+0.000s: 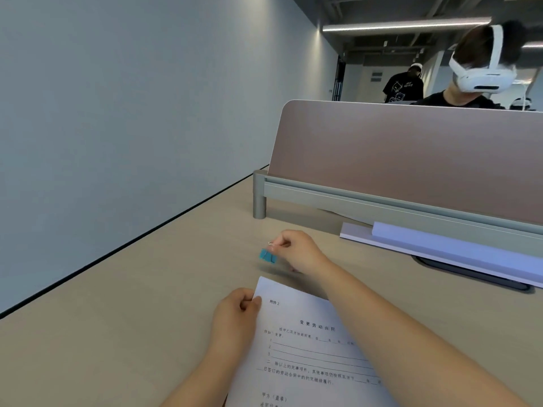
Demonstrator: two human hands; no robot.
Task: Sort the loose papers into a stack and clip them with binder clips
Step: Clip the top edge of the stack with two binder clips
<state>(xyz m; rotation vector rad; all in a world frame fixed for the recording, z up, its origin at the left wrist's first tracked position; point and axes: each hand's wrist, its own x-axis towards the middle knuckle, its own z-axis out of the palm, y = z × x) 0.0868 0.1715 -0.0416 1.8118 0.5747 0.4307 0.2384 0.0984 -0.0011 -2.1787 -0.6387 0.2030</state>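
Now our left hand (pixel 235 311) pinches the limp papers (pixel 308 348) by their corner while our right hand (pixel 296 249) dangles the light, springy clip (pixel 268 255) by its wire handle.

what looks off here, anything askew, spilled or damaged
Nothing is spilled or damaged. The only oddity is that the blue binder clip dangles tilted from a wire handle pinched by the right hand, clear of the papers, whose corner the left hand grips.

The person's left grip (pixel 236 311) and right grip (pixel 296 249) are bare hands; both forearms (pixel 382 312) show bare, unsleeved.
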